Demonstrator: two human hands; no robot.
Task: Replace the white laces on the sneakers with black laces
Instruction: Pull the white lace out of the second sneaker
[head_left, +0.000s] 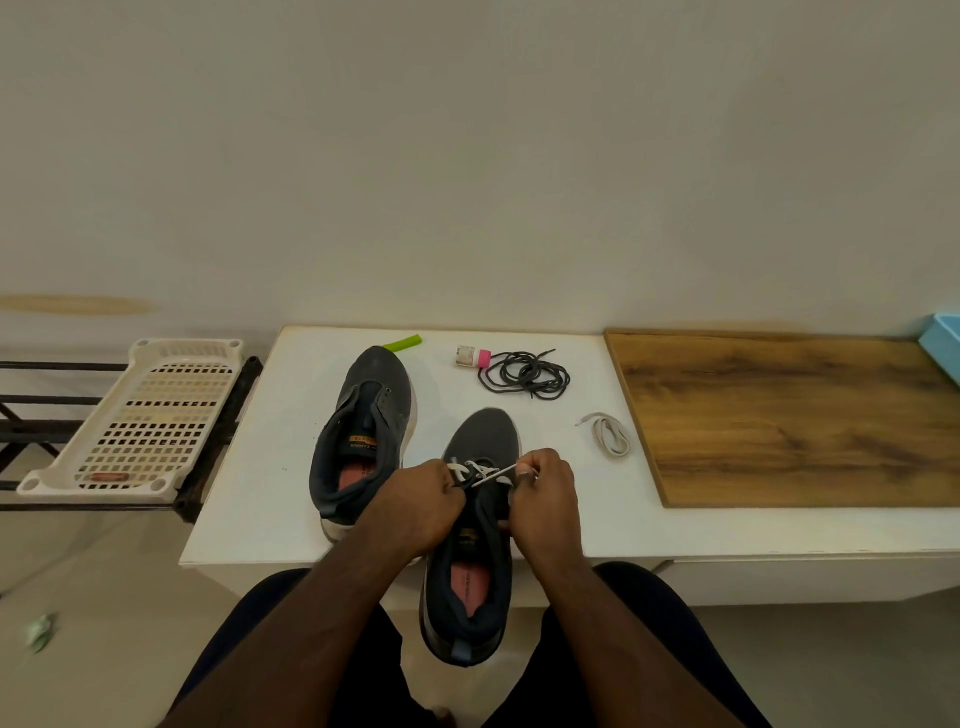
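Two dark grey sneakers lie on the white table (597, 519). The left sneaker (363, 426) has no lace in its eyelets. The right sneaker (475, 545) hangs over the table's front edge and still carries a white lace (483, 470) near its toe end. My left hand (415, 506) grips the right sneaker at its left side by the eyelets. My right hand (543, 491) pinches a taut strand of that white lace. A loose white lace (610, 434) lies folded to the right. The black laces (524, 375) sit coiled at the back of the table.
A small bottle with a pink cap (471, 357) and a green strip (402, 343) lie at the table's back. A wooden board (789, 415) covers the right side, with a blue object (943, 348) at its far corner. A perforated plastic tray (140, 421) rests on a dark rack at left.
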